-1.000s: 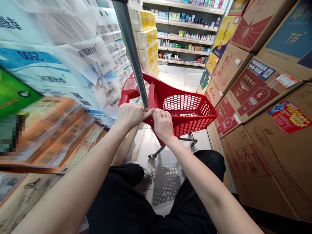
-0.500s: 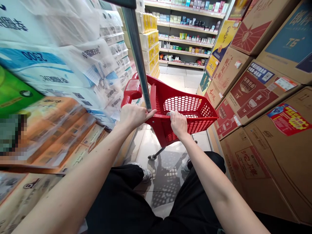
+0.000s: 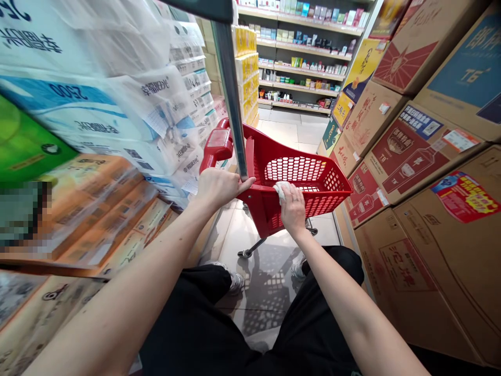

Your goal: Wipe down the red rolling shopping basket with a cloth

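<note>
A red plastic shopping cart [image 3: 270, 219] with a perforated basket stands in front of me, above my feet. My left hand [image 3: 219, 187] is closed on the cart's near left edge, beside the red handle [image 3: 217, 143], with its thumb against the foot of the metal pole [image 3: 234, 99]. A crumpled white cloth [image 3: 280, 191], perhaps a wipe, is pressed to the basket's near rim under my right hand [image 3: 293, 210]. The right fingers curl over the rim and hide part of the cloth. Nothing shows inside the visible part of the basket.
Wrapped paper packs [image 3: 97, 99] are piled close on the left, with orange packs [image 3: 105, 209] lower down. Cardboard cartons [image 3: 442, 230] form a wall on the right. Shelves of small goods [image 3: 301, 57] stand across the aisle's far end. A cart wheel [image 3: 245, 254] rests near my left shoe.
My right hand has shifted slightly down and toward me at the rim, and more of the white cloth shows. The left hand keeps its grip. The whole view has drifted slightly.
</note>
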Action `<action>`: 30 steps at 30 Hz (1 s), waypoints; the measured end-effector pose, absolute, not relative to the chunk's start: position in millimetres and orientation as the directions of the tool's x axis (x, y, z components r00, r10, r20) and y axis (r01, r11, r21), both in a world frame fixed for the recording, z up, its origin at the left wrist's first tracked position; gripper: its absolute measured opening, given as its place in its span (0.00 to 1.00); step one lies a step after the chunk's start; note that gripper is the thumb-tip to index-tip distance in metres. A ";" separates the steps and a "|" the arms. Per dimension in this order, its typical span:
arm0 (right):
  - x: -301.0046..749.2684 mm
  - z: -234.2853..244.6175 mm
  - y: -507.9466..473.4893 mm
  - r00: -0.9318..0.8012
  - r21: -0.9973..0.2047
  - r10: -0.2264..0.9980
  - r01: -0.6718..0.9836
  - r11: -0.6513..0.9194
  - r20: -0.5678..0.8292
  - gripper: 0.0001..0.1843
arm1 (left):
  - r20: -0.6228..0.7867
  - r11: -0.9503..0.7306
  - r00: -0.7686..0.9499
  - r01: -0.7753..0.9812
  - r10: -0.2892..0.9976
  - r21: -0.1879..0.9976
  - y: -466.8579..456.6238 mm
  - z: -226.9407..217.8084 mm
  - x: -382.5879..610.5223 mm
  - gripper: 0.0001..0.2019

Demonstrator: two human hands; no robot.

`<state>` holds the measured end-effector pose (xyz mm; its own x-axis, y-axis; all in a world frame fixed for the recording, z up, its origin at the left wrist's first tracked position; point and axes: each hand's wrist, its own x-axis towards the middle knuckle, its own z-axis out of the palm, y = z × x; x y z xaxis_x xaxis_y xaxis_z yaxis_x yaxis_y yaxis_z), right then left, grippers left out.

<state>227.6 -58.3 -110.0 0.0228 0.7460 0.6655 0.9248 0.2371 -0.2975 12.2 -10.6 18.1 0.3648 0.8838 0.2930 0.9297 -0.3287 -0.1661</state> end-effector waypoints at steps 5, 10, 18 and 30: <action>222.0 -105.3 -54.1 0.158 -0.369 0.724 0.919 0.141 0.672 0.20 | 0.301 -0.306 0.343 0.938 0.890 -0.166 -11.4 19.3 18.4 0.39; 174.9 -66.0 -45.3 0.136 -0.436 0.763 0.876 0.204 0.631 0.19 | 0.314 -0.334 0.365 0.931 0.876 -0.150 -13.9 19.0 23.9 0.40; 164.5 -31.6 -28.3 0.037 -0.381 0.874 0.908 0.173 0.484 0.14 | 0.323 -0.356 0.384 0.923 0.865 -0.144 -16.3 20.4 25.3 0.41; 172.9 -51.0 -30.3 0.115 -0.497 0.815 0.837 0.229 0.568 0.19 | 0.229 -0.749 0.742 0.659 0.630 -0.077 -19.1 39.7 -0.5 0.31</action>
<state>172.9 -30.3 -51.0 0.1146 0.8150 0.5680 0.8370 0.2287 -0.4971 -0.5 -19.1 39.7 0.7424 0.6296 0.2292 0.6586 -0.7486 -0.0769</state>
